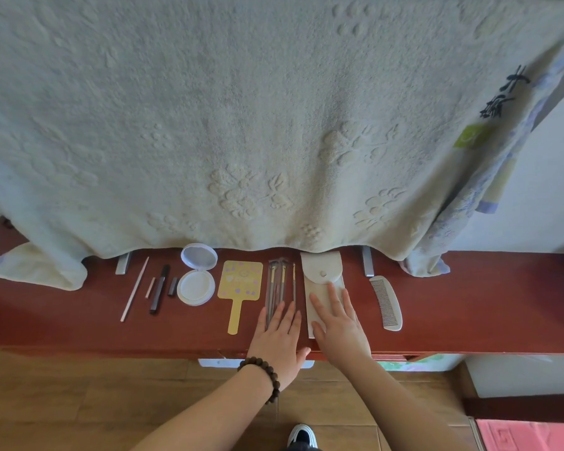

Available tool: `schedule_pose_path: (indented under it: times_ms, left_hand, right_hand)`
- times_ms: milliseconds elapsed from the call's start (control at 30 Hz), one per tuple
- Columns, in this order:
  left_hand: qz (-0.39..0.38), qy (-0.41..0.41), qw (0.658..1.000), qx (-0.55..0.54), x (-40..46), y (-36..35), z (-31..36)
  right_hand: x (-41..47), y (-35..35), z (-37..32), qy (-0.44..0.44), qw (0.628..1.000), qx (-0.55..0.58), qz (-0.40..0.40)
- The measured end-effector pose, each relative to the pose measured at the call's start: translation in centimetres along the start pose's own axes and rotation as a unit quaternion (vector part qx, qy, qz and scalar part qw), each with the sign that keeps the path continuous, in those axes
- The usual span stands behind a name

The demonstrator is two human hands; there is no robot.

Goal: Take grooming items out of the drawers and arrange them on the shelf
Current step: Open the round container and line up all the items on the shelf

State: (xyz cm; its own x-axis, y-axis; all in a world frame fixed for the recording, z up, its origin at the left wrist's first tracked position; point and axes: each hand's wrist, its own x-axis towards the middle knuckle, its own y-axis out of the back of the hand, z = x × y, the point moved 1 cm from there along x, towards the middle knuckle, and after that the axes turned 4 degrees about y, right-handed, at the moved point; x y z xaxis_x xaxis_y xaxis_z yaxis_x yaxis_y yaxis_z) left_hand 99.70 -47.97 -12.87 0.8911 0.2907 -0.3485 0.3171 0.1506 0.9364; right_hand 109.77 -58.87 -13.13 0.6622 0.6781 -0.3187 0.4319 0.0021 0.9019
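Note:
Grooming items lie in a row on the red-brown shelf. From the left: a thin pale stick, a dark pencil, an open white compact, a yellow hand mirror, several thin metal tools, a cream snap pouch and a pale comb. My left hand, with a bead bracelet on the wrist, rests flat with straight fingers on the lower ends of the metal tools. Spread flat, my right hand presses on the lower part of the pouch.
A large cream towel hangs over the back of the shelf and hides what is behind it. A patterned cloth hangs at the right. Two metal brackets stand at the shelf's back. Below are wooden floor, a shoe and a pink mat.

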Motion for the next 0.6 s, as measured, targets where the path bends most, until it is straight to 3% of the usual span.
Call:
schedule_pose_path:
  times_ms: [300,400,500,600]
  left_hand:
    - [0.013,0.011,1.000,-0.016,-0.2,-0.4,0.3]
    - [0.032,0.007,0.999,-0.027,-0.3,0.0,0.7]
    - [0.050,-0.016,0.998,-0.037,-0.1,0.6,1.4]
    - [0.052,-0.049,0.997,-0.039,0.4,0.9,2.6]
  right_hand:
    - [-0.5,-0.1,-0.9,0.002,1.000,0.005,0.001]
    - [-0.8,0.6,0.7,0.001,0.999,0.004,0.047]
    - [-1.4,1.8,4.6,-0.062,0.989,0.042,0.128]
    - [-2.4,2.5,8.7,-0.118,0.985,0.044,0.120]
